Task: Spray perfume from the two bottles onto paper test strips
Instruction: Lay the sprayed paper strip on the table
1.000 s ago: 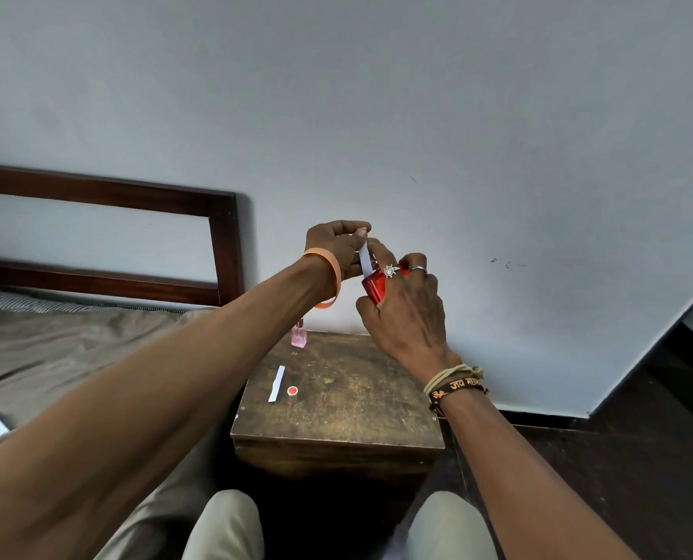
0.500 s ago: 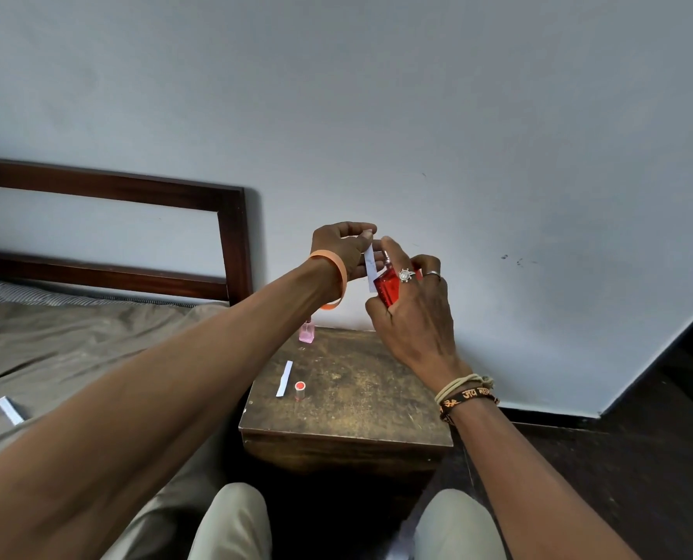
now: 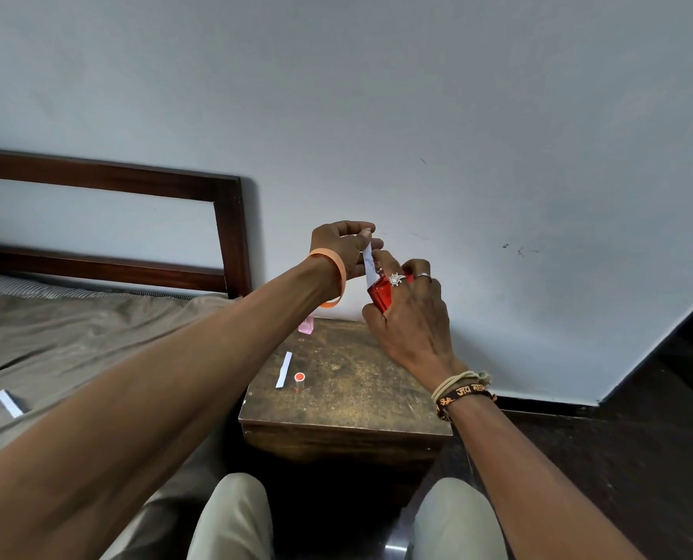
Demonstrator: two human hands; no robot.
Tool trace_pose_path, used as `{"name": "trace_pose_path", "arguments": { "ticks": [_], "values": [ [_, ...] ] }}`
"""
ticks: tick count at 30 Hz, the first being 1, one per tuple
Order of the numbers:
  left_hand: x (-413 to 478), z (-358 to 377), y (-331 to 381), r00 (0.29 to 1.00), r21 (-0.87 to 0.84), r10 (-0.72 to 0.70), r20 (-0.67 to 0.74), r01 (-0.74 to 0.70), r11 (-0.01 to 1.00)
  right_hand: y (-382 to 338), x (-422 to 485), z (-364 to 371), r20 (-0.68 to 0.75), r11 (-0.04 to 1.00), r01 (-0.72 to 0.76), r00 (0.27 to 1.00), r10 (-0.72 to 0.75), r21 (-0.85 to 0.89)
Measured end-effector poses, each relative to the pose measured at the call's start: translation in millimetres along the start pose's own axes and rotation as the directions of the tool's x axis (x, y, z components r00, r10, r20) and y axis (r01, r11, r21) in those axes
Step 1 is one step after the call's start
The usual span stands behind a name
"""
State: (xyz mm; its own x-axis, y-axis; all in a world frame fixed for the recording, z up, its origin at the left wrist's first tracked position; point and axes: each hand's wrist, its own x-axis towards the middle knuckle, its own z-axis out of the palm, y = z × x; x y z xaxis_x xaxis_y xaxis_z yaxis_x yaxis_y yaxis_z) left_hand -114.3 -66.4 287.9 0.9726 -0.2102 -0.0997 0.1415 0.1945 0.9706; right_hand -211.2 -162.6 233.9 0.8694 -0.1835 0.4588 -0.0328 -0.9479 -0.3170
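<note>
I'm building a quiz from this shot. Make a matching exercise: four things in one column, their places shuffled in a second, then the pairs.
Things
1 red bottle
2 pink bottle
3 cap
4 raised strip

Places
A left hand pinches it
B at the table's back edge
C right hand grips it
D on the table, beside a flat strip

Pairs: 1-C, 2-B, 3-D, 4-A

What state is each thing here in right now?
Red bottle: uncapped, gripped by right hand.
Held strip: pinched by left hand, at the bottle's top.
Red cap: off, standing on table.
Pink bottle: standing on table, untouched.
Table strip: lying flat.
Bed strip: lying on bed.
</note>
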Motion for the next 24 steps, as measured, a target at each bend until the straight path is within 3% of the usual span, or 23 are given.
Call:
{"name": "trace_pose_path", "arguments": {
  "ticks": [5,8,12,17,21,24],
  "values": [
    [2.1,0.2,0.0,1.0,-0.014,-0.011,-0.023,0.011,1.0,0.9,-2.3,0.8,-0.049,0.995,0.011,0.999,-0.006,0.104],
    [3.6,-0.1,-2.1,0.999,-0.017,-0.03,-0.019,0.03,0.999,1.8,1.0,-1.1,-0.01,1.0,0.02,1.0,-0.02,0.002],
    [5.3,-1.3,-3.3,0.999,-0.039,-0.049,-0.013,0.048,0.998,1.2,-3.7,1.5,0.008,0.996,-0.009,1.0,0.008,0.085],
    [5.3,-2.9,0.1,0.997,-0.045,-0.066,-0.027,0.065,0.997,4.9,-6.1,2.9,0.016,1.0,-0.005,1.0,0.004,0.011],
    [5.0,-4.2,0.6,0.998,-0.058,-0.069,-0.013,0.068,0.996,4.4,-12.9,5.1,0.008,0.994,0.002,1.0,-0.003,0.111],
    [5.2,-4.7,0.0,0.997,-0.063,-0.073,-0.022,0.072,0.995,3.8,-13.5,5.2,0.004,0.999,0.026,1.0,-0.027,0.025]
  ]
}}
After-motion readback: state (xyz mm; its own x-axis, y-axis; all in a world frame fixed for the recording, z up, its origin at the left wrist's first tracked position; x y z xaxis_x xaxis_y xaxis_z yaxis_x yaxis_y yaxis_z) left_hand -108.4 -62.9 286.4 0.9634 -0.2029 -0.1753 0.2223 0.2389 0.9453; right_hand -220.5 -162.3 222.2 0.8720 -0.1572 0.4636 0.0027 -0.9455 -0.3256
